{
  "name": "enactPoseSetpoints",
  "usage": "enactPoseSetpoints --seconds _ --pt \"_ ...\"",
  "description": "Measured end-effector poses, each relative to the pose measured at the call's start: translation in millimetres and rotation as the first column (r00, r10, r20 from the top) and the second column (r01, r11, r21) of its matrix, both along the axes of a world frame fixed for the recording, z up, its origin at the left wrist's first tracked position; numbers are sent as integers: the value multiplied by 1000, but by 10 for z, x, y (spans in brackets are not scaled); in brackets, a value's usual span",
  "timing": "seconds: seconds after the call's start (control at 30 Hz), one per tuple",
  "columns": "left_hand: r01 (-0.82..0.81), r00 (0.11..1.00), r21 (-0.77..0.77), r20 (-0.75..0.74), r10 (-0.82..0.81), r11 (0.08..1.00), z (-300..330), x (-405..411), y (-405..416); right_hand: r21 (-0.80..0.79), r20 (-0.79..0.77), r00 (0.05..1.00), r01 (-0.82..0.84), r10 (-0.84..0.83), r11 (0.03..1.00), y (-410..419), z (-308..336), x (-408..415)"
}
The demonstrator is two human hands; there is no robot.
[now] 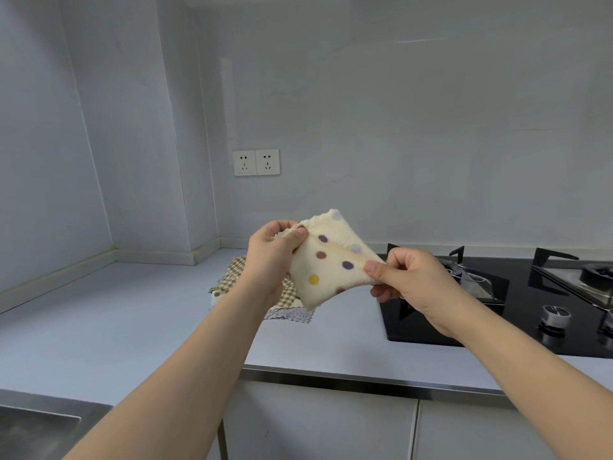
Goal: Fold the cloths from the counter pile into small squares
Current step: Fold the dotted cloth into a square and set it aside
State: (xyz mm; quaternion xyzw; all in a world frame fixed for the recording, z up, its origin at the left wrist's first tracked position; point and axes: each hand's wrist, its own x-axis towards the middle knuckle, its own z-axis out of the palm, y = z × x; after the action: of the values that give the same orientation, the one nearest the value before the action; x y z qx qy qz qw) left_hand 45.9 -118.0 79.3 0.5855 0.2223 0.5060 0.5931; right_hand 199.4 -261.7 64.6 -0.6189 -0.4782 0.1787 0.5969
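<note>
Both hands pinch the folded dotted cloth (328, 260) aloft, left hand (273, 257) at nine o'clock, right hand (409, 282) at four o'clock.

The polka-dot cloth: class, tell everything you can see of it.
The polka-dot cloth is cream, soft and fleecy-looking, with purple, brown, yellow and pale lilac dots and a wavy edge. It is folded into a small, slightly sagging square, held tilted in the air above the counter. The left hand pinches its upper left corner; the right hand pinches its right corner.
</note>
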Motion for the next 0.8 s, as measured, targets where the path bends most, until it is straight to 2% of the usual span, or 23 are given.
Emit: enactPoseSetpoints --seconds 0.1,0.2,0.27,0.33,0.43,0.5,0.57,0.7,0.8 --pt "7 1000 42 -23 -6 999 52 7 -18 -24 -137 984 -117 113 993 -4 62 -17" --pt "76 991 89 -119 -65 993 109 -3 -48 -159 -313 925 -275 216 948 82 165 9" --pt "142 973 101 -197 -120 985 123 -9 -74 -228 -351 911 -305 214 925 170 194 -6" --pt "160 964 94 -227 -135 983 108 -9 -94 -209 -368 917 -243 154 947 255 206 -58" --pt "110 978 -16 -179 -111 994 32 -14 -67 -50 -258 966 -16 2 999 397 176 -114" --pt "107 978 -122 -164 -127 987 -40 -6 -71 29 -145 984 105 -100 994 455 159 -148" --pt "92 976 -162 -183 -122 982 -107 33 -112 56 5 981 191 -192 980 480 132 -169" --pt "-86 973 -56 -220 71 995 -211 191 -121 114 271 909 297 -317 948 503 35 -152" --pt "-167 964 56 -202 175 984 -233 289 -96 129 292 886 337 -361 933 536 -34 -115"
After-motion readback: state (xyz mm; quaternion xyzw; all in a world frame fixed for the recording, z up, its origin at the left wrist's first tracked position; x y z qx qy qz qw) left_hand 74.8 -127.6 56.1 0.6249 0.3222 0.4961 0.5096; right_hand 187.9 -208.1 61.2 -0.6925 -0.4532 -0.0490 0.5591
